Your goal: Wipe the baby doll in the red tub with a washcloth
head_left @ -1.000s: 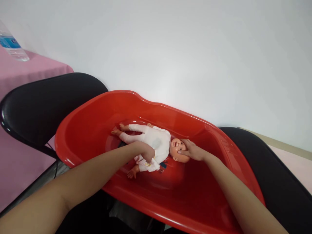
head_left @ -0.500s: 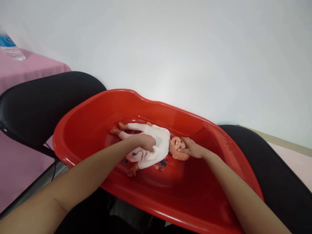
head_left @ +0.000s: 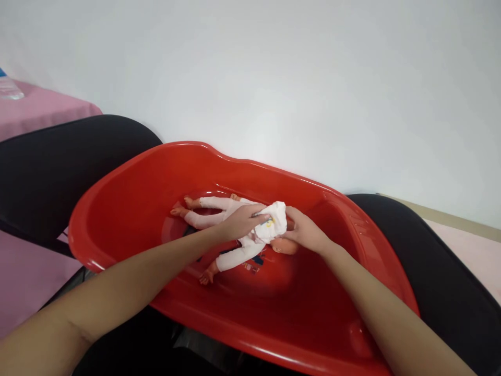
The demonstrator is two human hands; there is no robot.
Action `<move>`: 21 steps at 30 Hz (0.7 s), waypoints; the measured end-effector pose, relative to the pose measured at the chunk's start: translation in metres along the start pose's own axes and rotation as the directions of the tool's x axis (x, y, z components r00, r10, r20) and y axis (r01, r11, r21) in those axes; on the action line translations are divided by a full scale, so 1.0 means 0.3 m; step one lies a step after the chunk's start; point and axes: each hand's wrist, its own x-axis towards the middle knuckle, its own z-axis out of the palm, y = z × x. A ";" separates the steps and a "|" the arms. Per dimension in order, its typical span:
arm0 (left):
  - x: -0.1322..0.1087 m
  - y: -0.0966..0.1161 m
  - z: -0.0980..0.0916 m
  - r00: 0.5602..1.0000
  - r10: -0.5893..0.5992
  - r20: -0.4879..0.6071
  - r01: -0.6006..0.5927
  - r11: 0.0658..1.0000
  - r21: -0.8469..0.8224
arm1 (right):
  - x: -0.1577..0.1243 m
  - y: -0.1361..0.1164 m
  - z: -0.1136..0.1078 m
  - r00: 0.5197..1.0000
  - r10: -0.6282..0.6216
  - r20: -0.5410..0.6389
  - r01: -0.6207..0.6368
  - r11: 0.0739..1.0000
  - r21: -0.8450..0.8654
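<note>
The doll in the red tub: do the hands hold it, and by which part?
Both grip its white shirt, bunched over the face: the left hand from the chest side, the right hand beside the head.

Just two bare arms in view here. The left forearm (head_left: 129,282) is uncovered from the wrist right back to the edge of the picture. It looks thick up close to the camera and narrows toward the wrist, with a soft crease near the elbow. The right forearm (head_left: 376,308) is the same deal, bare the whole way and a bit slimmer looking. The left hand (head_left: 242,222) and right hand (head_left: 307,232) are bare too, with plain fingers and knuckles. The nails are too small to make out. The upper arms are out of frame, so can't tell what's worn up there.
</note>
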 end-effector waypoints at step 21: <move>0.013 -0.080 0.052 0.989 -0.060 0.135 0.079 0.988 -0.135 | -0.012 -0.007 -0.070 0.953 0.287 -0.099 -0.162 0.758 0.632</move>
